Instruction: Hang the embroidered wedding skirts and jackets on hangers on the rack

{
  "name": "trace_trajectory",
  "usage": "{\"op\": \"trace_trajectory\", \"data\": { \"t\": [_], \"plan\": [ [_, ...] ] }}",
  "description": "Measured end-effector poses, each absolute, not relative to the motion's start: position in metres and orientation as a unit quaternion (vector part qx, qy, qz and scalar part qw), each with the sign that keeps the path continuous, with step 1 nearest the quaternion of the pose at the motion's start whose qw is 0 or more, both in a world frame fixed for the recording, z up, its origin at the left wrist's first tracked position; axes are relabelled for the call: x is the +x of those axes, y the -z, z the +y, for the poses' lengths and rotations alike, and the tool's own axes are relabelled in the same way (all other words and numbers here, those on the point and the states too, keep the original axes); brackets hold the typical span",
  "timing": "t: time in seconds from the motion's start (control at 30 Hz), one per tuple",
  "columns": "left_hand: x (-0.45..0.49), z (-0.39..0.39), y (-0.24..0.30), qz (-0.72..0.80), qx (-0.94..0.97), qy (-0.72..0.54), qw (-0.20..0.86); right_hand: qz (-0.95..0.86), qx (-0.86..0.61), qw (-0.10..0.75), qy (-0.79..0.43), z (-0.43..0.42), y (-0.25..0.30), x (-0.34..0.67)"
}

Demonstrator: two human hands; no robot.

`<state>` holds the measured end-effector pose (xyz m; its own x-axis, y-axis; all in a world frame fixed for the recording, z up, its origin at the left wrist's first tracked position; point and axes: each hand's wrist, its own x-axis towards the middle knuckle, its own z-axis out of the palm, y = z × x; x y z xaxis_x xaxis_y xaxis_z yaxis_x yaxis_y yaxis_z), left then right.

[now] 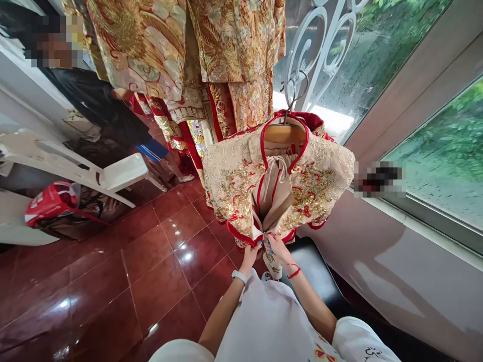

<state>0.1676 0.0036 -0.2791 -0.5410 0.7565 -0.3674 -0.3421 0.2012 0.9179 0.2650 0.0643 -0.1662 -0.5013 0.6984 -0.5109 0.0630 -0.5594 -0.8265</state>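
A cream jacket (pixel 234 173) with gold embroidery and red piping hangs on a hanger (pixel 286 133) from the white window grille. Its front edges part below the collar, where a thin drawstring (pixel 277 168) shows inside, and come together low down. There my left hand (pixel 251 253) pinches the lower red-trimmed front edge. Close against it, my right hand (pixel 276 247) grips the opposite front edge, its fingertips nearly touching those of the left. Any fastener between the fingers is too small to make out.
More gold-embroidered garments (pixel 222 45) hang behind the jacket. At the left a person in dark clothes (pixel 94 100) stands by a white chair (pixel 124 171) and a red bag (pixel 51 203). A black seat (pixel 313 271) stands at the right, below the window ledge.
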Motion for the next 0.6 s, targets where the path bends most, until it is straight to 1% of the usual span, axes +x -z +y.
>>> {"op": "trace_trajectory", "data": {
  "t": [0.17, 0.3, 0.4, 0.43, 0.5, 0.57, 0.6],
  "plan": [
    [0.166, 0.007, 0.273, 0.639, 0.189, -0.597, 0.447, -0.453, -0.418, 0.226, -0.754, 0.072, 0.138, 0.271],
    [0.167, 0.001, 0.264, 0.657, 0.217, -0.559, 0.457, -0.469, -0.422, 0.23, -0.741, 0.065, 0.14, 0.271],
    [0.162, -0.01, 0.243, 0.68, 0.246, -0.53, 0.443, -0.485, -0.429, 0.235, -0.725, 0.06, 0.144, 0.272],
    [0.16, -0.011, 0.233, 0.696, 0.264, -0.523, 0.415, -0.489, -0.43, 0.235, -0.721, 0.06, 0.145, 0.272],
    [0.155, -0.006, 0.21, 0.739, 0.323, -0.494, 0.325, -0.496, -0.431, 0.233, -0.717, 0.061, 0.146, 0.272],
    [0.152, 0.008, 0.189, 0.777, 0.388, -0.438, 0.235, -0.499, -0.432, 0.234, -0.714, 0.063, 0.146, 0.271],
    [0.152, 0.017, 0.181, 0.791, 0.411, -0.405, 0.206, -0.5, -0.433, 0.235, -0.712, 0.064, 0.146, 0.27]
  ]
}}
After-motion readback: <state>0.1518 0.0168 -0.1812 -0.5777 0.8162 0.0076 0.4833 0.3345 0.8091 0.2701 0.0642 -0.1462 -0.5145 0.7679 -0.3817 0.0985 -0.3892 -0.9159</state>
